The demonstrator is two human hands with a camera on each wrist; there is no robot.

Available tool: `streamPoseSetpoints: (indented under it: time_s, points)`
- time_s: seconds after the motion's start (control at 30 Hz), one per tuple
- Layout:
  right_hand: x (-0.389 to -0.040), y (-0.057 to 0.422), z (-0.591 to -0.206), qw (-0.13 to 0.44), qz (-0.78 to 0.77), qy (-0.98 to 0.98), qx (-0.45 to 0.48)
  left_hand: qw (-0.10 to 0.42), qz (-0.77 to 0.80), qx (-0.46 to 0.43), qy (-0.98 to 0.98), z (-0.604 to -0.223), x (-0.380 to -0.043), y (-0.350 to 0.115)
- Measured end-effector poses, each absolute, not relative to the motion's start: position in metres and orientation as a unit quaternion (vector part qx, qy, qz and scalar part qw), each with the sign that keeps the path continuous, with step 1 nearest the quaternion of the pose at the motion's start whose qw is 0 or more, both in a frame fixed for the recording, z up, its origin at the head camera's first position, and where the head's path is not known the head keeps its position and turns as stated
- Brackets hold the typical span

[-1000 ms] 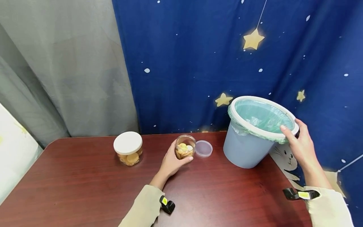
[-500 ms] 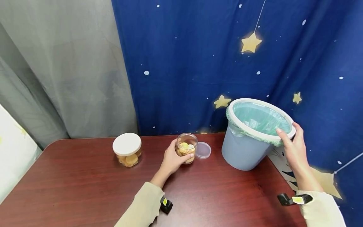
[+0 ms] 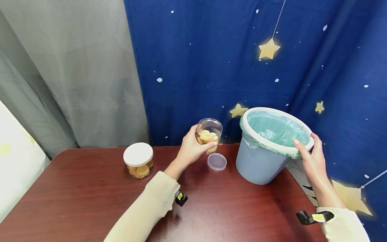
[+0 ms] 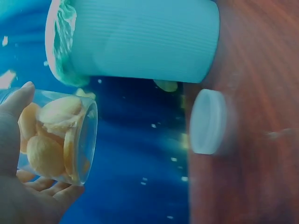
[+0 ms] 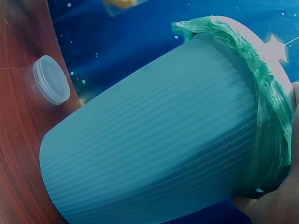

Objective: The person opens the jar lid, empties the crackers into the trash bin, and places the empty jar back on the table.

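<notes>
My left hand [image 3: 193,148] grips a small clear jar [image 3: 209,134] of round yellow biscuits [image 4: 46,156], holding it above the table with its mouth uncovered. In the left wrist view the thumb lies on one side of the jar and the fingers on the other. My right hand [image 3: 314,161] grips the white rim of a blue-grey trash bin [image 3: 260,161], thumb over the rim. A green plastic bag [image 5: 268,102] lines the bin and folds over its edge. The translucent round lid [image 3: 217,162] lies on the table between jar and bin.
A second jar [image 3: 139,161] with a white screw lid and biscuits inside stands on the left part of the dark red wooden table [image 3: 90,201]. Behind the table hang a grey curtain [image 3: 93,74] and a blue curtain [image 3: 196,67] with stars.
My left hand has lifted the small jar off the table and moved it slightly right, over the area behind the lid. The right hand still holds the bin's rim.
</notes>
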State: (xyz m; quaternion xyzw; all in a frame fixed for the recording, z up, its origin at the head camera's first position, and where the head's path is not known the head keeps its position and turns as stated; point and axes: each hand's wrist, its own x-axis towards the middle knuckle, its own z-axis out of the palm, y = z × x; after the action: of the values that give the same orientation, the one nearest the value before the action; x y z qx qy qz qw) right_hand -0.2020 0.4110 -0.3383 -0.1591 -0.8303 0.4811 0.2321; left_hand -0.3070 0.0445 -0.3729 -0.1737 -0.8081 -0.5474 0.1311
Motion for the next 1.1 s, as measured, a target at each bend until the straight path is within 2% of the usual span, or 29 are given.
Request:
streamPoseSetpoints:
  time_s: [0.37, 0.67, 0.93, 1.1]
  points:
    - [-0.205, 0.407, -0.34, 0.236, 0.506, -0.807, -0.193, 0.132, -0.46, -0.226, -0.849, -0.311, -0.319, 0.072]
    - [-0.207, 0.405, -0.342, 0.224, 0.512, -0.81, -0.176, 0.129, -0.356, -0.259, -0.889, -0.268, -0.326, 0.093]
    - [-0.215, 0.403, -0.34, 0.228, 0.511, -0.813, -0.161, 0.122, -0.295, -0.264, -0.91, -0.247, -0.328, 0.113]
    - [-0.215, 0.406, -0.34, 0.232, 0.515, -0.808, -0.168, 0.139, -0.207, -0.273, -0.929, -0.24, -0.33, 0.132]
